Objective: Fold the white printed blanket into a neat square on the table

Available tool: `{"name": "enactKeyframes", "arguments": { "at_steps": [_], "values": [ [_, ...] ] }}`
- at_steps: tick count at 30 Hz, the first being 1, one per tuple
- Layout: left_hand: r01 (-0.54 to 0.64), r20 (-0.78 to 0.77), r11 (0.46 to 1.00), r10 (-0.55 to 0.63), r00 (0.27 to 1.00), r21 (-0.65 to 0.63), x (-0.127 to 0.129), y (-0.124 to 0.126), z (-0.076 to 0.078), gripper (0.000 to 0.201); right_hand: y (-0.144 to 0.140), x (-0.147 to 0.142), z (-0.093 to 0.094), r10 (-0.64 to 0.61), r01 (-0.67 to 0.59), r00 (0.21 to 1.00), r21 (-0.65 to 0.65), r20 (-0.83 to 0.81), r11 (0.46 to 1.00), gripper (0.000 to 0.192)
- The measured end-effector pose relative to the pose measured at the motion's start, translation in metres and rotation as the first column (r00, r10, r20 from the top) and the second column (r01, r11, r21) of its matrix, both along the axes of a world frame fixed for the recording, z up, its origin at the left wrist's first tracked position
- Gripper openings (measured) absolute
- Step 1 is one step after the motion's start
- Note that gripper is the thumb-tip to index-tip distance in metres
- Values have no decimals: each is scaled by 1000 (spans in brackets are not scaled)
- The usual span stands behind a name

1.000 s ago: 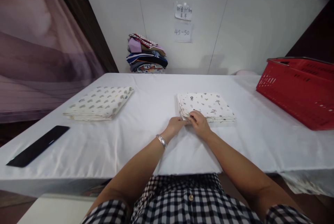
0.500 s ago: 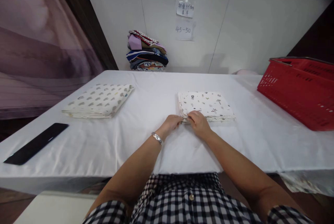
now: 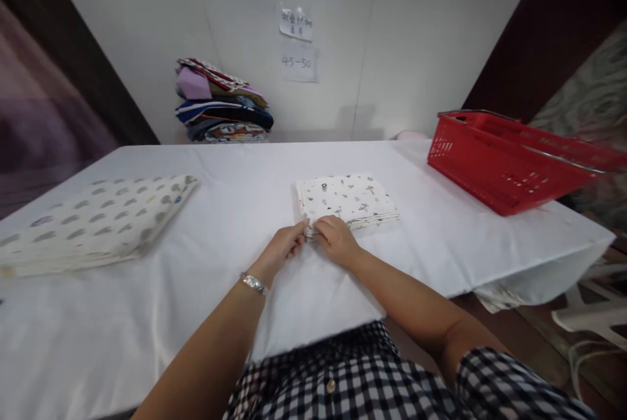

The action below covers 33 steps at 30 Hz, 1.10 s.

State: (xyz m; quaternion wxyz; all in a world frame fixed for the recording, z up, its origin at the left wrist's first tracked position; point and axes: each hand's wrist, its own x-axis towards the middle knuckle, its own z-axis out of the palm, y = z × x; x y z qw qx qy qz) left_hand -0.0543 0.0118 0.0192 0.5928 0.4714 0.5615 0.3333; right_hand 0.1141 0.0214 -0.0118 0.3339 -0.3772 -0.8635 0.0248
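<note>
A folded white cloth point(image 3: 345, 198) with small plant-like prints lies on the white-covered table point(image 3: 421, 257). My left hand point(image 3: 285, 243), with a silver bracelet at the wrist, is closed on the cloth's near left corner. Right beside it, my right hand point(image 3: 337, 238) grips the near edge of the same cloth, its fingers curled over the layers. That corner is bunched slightly between the two hands, and the fingertips partly hide it.
To the left lies another folded cloth point(image 3: 98, 224) with grey cloud-like prints. A red plastic basket point(image 3: 490, 162) stands at the right. Behind the table rises a pile of folded fabrics point(image 3: 223, 106) against the wall, near two paper notes point(image 3: 298, 48).
The view has swung to the right, so more of the basket shows and the black flat object at left has nearly left the frame. Both hands stay at the cloth's near left corner.
</note>
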Motion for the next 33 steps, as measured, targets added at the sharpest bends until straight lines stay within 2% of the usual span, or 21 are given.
{"name": "enactKeyframes", "arguments": {
  "at_steps": [3,8,10,12,13,14,15,16,18,19,23,28,33],
  "values": [
    [-58,-70,998,61,996,39,4,2,-3,41,-2,-1,1,19,-19,999,-3,27,1000,19],
    [-43,-142,997,52,988,61,6,6,-8,36,-4,17,4,19,-18,999,-27,27,999,20],
    [-46,-160,997,56,986,65,5,6,-7,34,-2,40,5,-48,48,998,-10,-35,999,17],
    [-49,-192,994,66,979,93,3,5,-5,34,2,73,7,-195,193,968,-26,-160,981,17],
    [-49,-215,992,74,974,118,3,5,-3,34,5,92,8,-314,305,922,-74,-226,949,18],
    [-50,-238,988,83,968,144,3,5,-2,34,8,111,9,-451,421,851,-164,-270,892,20],
    [-51,-257,985,92,962,164,2,5,-1,35,11,129,10,-591,520,760,-295,-269,802,21],
    [-52,-272,983,98,957,174,2,6,-1,34,14,146,12,-710,583,668,-436,-223,686,23],
    [-49,-285,986,94,954,160,2,8,-3,34,19,171,15,-777,609,611,-537,-153,584,25],
    [-46,-285,989,85,955,141,2,9,-4,34,21,180,16,-786,599,606,-582,-118,549,25],
    [-53,-258,995,74,963,87,1,12,-10,34,32,191,20,-765,517,643,-721,-27,460,31],
    [-92,-244,989,118,963,115,3,11,-11,30,41,189,32,-737,455,675,-810,42,370,32],
    [-111,-230,986,138,963,127,5,11,-11,29,41,183,48,-724,432,686,-838,66,333,27]
  ]
}}
